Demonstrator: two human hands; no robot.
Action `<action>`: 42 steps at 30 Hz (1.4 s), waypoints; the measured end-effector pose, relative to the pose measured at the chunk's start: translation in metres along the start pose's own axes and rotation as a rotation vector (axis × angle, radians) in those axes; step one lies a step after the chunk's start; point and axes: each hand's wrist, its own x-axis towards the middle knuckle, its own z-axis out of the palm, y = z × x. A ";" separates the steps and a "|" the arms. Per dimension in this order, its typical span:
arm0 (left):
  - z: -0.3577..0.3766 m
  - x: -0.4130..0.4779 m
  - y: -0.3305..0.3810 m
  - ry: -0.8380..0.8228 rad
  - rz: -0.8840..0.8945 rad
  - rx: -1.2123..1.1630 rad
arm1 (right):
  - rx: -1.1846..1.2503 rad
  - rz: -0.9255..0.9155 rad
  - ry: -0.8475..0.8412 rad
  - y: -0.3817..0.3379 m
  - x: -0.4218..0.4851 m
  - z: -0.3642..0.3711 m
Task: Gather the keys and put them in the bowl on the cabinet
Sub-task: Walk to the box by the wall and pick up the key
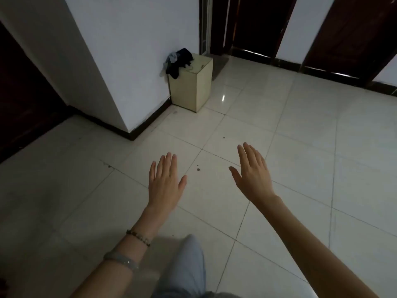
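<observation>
Left hand and right hand both spread flat, empty, over glossy white tiled floor. Small beige box cabinet by wall, dark crumpled cloth on top.

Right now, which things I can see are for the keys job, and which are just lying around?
For the job:
left hand, open and empty
right hand, open and empty
No keys or bowl show clearly.

Just lying about:
cream box by the wall
dark clothes heaped on it
small specks on the tiled floor
</observation>
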 end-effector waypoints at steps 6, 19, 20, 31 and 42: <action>0.019 0.085 0.000 0.027 0.026 -0.008 | 0.000 0.020 0.017 0.023 0.073 0.022; 0.041 0.326 0.000 0.005 0.084 -0.004 | 0.018 0.020 0.024 0.085 0.292 0.055; 0.044 0.341 0.001 0.005 0.094 -0.009 | 0.020 0.022 0.026 0.089 0.305 0.057; 0.075 0.498 0.015 0.011 0.124 -0.008 | -0.001 0.032 0.014 0.153 0.446 0.094; 0.112 0.725 0.070 0.025 0.090 -0.026 | 0.042 -0.018 0.011 0.269 0.662 0.122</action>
